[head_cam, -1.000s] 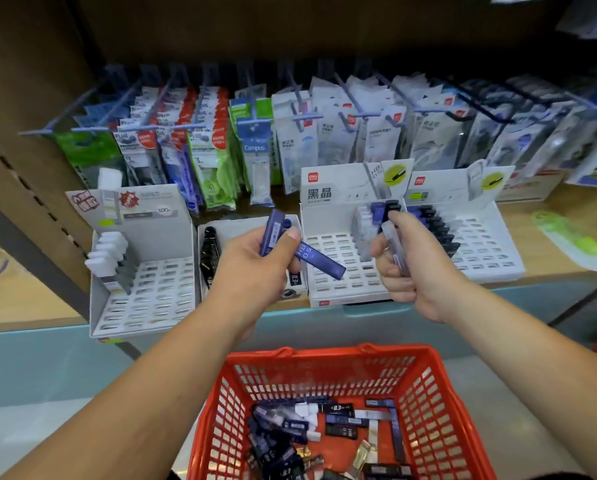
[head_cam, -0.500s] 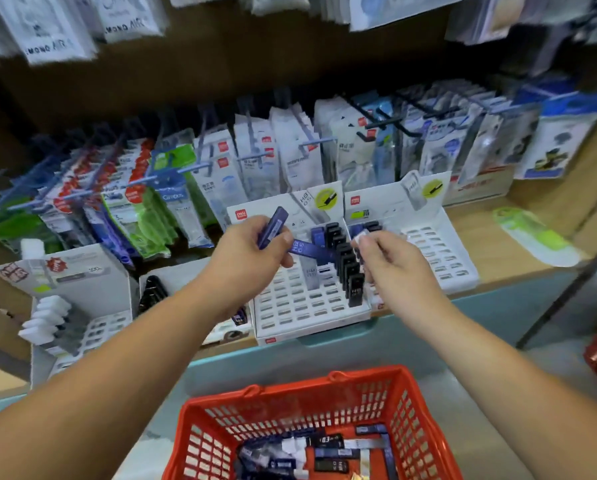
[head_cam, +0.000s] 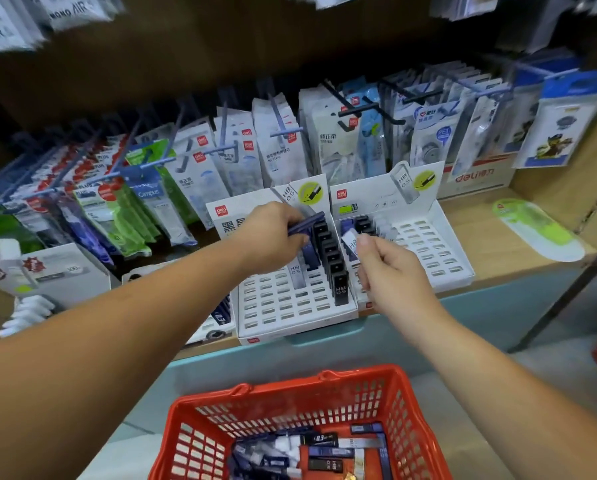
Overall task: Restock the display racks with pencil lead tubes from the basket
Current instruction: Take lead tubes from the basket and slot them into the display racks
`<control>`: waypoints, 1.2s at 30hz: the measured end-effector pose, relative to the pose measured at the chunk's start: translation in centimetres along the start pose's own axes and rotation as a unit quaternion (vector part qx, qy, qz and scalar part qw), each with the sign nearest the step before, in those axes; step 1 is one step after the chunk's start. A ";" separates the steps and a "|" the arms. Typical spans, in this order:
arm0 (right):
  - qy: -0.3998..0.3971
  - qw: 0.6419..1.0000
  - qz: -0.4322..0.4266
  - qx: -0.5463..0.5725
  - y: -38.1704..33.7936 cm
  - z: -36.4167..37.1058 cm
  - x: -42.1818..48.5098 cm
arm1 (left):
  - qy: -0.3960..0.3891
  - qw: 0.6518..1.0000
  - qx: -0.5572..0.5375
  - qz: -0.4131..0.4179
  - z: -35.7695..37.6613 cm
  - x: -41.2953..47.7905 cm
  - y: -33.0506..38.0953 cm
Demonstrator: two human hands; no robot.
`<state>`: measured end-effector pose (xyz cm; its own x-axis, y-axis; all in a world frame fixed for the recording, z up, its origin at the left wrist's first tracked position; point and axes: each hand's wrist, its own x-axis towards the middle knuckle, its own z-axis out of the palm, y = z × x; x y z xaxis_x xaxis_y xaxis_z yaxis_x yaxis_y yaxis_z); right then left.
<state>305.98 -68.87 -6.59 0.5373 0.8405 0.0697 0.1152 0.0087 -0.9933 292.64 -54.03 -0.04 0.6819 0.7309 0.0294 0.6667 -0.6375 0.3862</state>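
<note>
- Left hand (head_cam: 272, 237): fingers are curled round a small bundle of dark blue tubes (head_cam: 306, 222). The tubes jut past the fingertips, over the back rows of the left rack (head_cam: 283, 306).
- Right hand (head_cam: 392, 275): thumb and fingers pinch one pale tube (head_cam: 350, 242) by one end. The free end points toward the right rack (head_cam: 435, 247), just beyond the fingertips.
- Stock remaining: loose tubes (head_cam: 328, 452) lie in the red basket (head_cam: 290, 393), well below both wrists.
- Handling, as judged: the tubes look light, rigid and smooth, so a bundle is likely to slip. Best gripped across the narrow sides near mid-length, leaving the lower end free to enter a slot.
- Edges: a file of black tubes (head_cam: 331, 261) stands upright between the two hands, close against the left knuckles. Contact cannot be confirmed, but a careless sweep could topple the file.
- Room: open slots lie on the wrist side of both grips. Hanging packets (head_cam: 279, 147) crowd the space beyond the fingertips, so a descent from above looks freest.
</note>
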 end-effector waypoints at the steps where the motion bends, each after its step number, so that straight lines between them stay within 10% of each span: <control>1: 0.001 1.000 0.013 0.007 0.1 -0.1 0.1 | 0.002 1.000 -0.003 -0.002 0.2 0.1 0.0; 12: -0.013 0.999 0.029 -0.002 0.3 -0.6 -0.6 | -0.014 0.999 0.048 0.000 0.8 0.1 0.3; 21: 0.003 1.000 0.021 -0.010 -0.5 -1.0 -1.1 | 0.079 0.987 -0.140 -0.021 0.7 -1.5 1.2; 27: 0.029 0.999 -0.012 -0.026 -2.2 -0.2 -1.4 | -0.128 0.915 -0.369 -0.095 -1.3 -4.4 1.1; 36: -0.017 0.998 0.025 0.050 -2.9 0.2 -2.4 | -0.194 0.824 -0.513 -0.139 -1.4 -6.9 1.4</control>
<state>304.20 -70.80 -3.85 0.5118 0.8589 0.0175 0.0036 0.0182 -0.9998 288.44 -59.61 1.58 0.7235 0.5534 -0.4128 0.3435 0.2301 0.9105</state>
